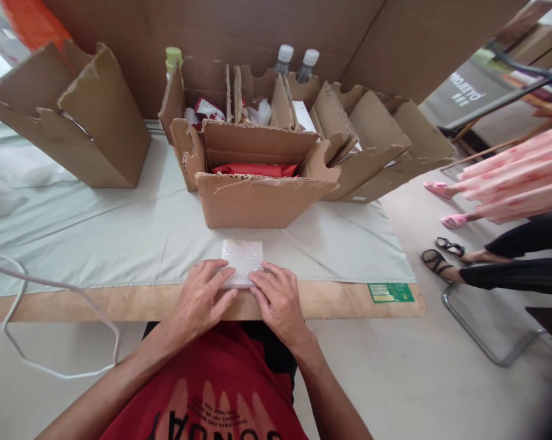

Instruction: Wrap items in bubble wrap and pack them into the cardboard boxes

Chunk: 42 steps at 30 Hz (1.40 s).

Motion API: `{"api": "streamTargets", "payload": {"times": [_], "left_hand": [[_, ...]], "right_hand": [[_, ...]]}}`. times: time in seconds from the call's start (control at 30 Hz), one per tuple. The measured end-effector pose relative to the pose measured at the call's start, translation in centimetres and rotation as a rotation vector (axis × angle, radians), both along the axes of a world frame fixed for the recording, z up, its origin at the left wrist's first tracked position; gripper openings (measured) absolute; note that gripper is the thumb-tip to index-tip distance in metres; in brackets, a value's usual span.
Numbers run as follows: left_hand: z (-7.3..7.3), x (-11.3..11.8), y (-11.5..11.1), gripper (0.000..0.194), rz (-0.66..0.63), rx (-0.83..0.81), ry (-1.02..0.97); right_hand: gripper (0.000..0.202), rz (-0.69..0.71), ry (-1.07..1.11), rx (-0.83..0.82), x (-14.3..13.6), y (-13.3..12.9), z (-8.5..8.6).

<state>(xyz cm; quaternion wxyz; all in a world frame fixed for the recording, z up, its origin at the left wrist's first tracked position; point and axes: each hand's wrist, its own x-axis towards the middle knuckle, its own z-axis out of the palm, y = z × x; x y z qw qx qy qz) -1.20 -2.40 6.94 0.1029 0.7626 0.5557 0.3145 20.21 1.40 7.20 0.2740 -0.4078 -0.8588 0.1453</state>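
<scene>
At the near edge of the table [120,302], both hands press flat on a small bubble-wrap pouch [242,256] that lies on the pale cloth [120,232]. The left hand [203,297] covers the pouch's lower left corner with its fingers spread and laid down; the right hand [277,297] does the same at the lower right corner. Neither hand grips anything: the fingers rest on top of the pouch, lightly curled, not closed around it. The pouch sits just in front of the open cardboard box [257,195], apart from it, and a red packet [255,169] shows inside that box.

By the look of it, the step in hand is smoothing or sealing the pouch along its near edge. A next move would call for pinching the pouch at its edges, since it lies flat and thin on the cloth. Further back stand more cardboard boxes [88,122] and 2 capped bottles [297,61]. Another person's sandalled feet [441,253] show at the right, well apart from the table.
</scene>
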Motion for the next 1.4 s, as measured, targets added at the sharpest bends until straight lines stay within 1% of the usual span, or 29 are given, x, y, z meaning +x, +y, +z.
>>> {"api": "streamTargets", "payload": {"times": [0.07, 0.13, 0.2, 0.27, 0.3, 0.37, 0.43, 0.47, 0.53, 0.6, 0.63, 0.7, 0.77, 0.8, 0.83, 0.93, 0.97, 1.0, 1.07, 1.1, 1.13, 1.17, 1.23, 1.33, 1.37, 1.4], "left_hand": [[0.1, -0.2, -0.6, 0.025, -0.062, -0.012, -0.003], [0.0, -0.4, -0.6, 0.024, -0.055, -0.037, -0.007], [-0.3, -0.4, 0.1, 0.024, -0.006, -0.056, -0.005], [-0.6, -0.4, 1.1, 0.025, 0.046, -0.07, -0.004], [-0.8, -0.4, 1.6, 0.026, 0.072, -0.075, -0.005], [-0.9, -0.4, 2.2, 0.027, 0.119, -0.081, -0.017], [-0.8, -0.5, 2.1, 0.03, 0.159, -0.081, -0.036], [-0.7, -0.5, 1.7, 0.032, 0.185, -0.091, -0.078], [-0.6, -0.3, 0.6, 0.038, 0.264, -0.154, -0.252], [-0.5, 0.1, -0.5, 0.048, 0.34, -0.27, -0.534], [-0.5, 0.4, -0.9, 0.054, 0.356, -0.334, -0.684], [-0.3, 0.9, -1.1, 0.063, 0.335, -0.441, -0.918], [0.0, 1.4, -0.9, 0.065, 0.291, -0.499, -1.035], [0.2, 1.5, -0.7, 0.064, 0.275, -0.506, -1.036], [0.3, 1.6, -0.6, 0.062, 0.257, -0.497, -0.996], [0.5, 1.6, -0.7, 0.06, 0.155, -0.416, -0.725], [0.5, 1.6, -0.9, 0.063, 0.094, -0.379, -0.625], [0.5, 1.6, -1.0, 0.068, 0.022, -0.341, -0.536], [0.8, 1.8, -1.1, 0.076, -0.122, -0.275, -0.395], [1.1, 1.9, -0.9, 0.078, -0.171, -0.238, -0.343], [1.7, 1.9, -0.6, 0.078, -0.193, -0.198, -0.302], [2.4, 1.8, 0.0, 0.076, -0.184, -0.148, -0.273], [4.4, 1.3, 1.6, 0.07, -0.089, 0.002, -0.236], [7.7, 0.1, 5.0, 0.065, 0.164, 0.299, -0.174], [8.7, -0.3, 6.3, 0.066, 0.242, 0.378, -0.148], [9.4, -0.7, 7.4, 0.067, 0.297, 0.423, -0.12]], "right_hand": [[0.022, 0.029, 0.025, -0.083, 0.0, 0.3, 0.4], [0.021, 0.033, 0.028, -0.131, 0.0, 0.4, 0.8], [0.022, -0.017, 0.025, -0.099, -0.2, 0.2, 1.0], [0.024, -0.073, 0.017, -0.016, -0.4, 0.0, 1.0], [0.024, -0.077, 0.001, 0.021, -0.6, 0.0, 0.9], [0.025, -0.037, -0.054, 0.053, -0.9, 0.1, 0.5], [0.026, 0.0, -0.092, 0.046, -1.2, 0.6, 0.0], [0.025, -0.008, -0.081, 0.035, -1.4, 0.9, -0.2], [0.023, -0.075, 0.01, -0.012, -1.7, 1.5, -0.4], [0.021, -0.162, 0.139, -0.105, -2.0, 1.6, -0.3], [0.02, -0.19, 0.193, -0.166, -2.3, 1.5, 0.0], [0.018, -0.183, 0.253, -0.288, -2.6, 0.8, 0.5], [0.014, -0.118, 0.264, -0.379, -2.7, 0.0, 1.2], [0.014, -0.09, 0.263, -0.409, -2.6, -0.3, 1.5], [0.016, -0.074, 0.267, -0.429, -2.3, -0.5, 1.8], [0.039, -0.068, 0.305, -0.528, -1.1, -0.5, 2.7], [0.046, -0.058, 0.321, -0.58, -0.8, -0.3, 3.0], [0.048, -0.037, 0.334, -0.63, -0.5, 0.0, 3.3], [0.035, 0.02, 0.341, -0.691, -0.1, 0.6, 3.9], [0.025, 0.037, 0.339, -0.691, 0.0, 1.0, 4.3], [0.017, 0.045, 0.335, -0.675, 0.1, 1.4, 4.8], [0.013, 0.045, 0.329, -0.648, 0.3, 1.8, 5.3], [0.012, 0.029, 0.32, -0.574, 1.3, 3.0, 6.9], [0.01, 0.019, 0.316, -0.428, 4.2, 5.2, 10.3], [0.009, -0.004, 0.323, -0.361, 5.3, 6.0, 11.5], [0.009, -0.061, 0.336, -0.275, 6.3, 7.0, 12.8]]}}
